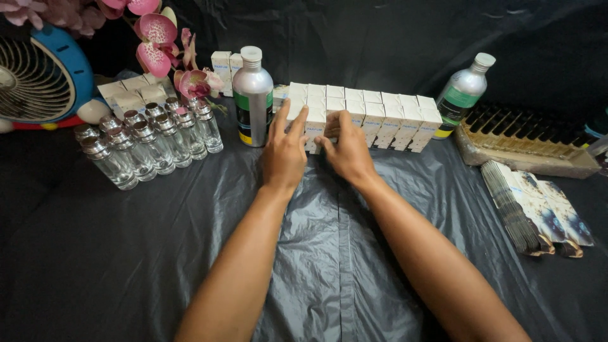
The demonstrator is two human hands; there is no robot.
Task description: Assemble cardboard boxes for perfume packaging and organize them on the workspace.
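We are lining up small white boxes (361, 117): our left hand (285, 152) rests flat, fingers spread, our right hand (345, 149) pinches one box; next, careful, even nudging.

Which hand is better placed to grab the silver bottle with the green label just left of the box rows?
Left, probably. The left hand rests on the near white boxes right beside that silver bottle; the right hand sits farther along and would have to cross over.

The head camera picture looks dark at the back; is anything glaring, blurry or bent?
Head view: light falls from the front, with glare streaks on the black plastic sheet and silver bottle; the backdrop is dim; hands and white boxes are sharp; the fan bends slightly at the edge.
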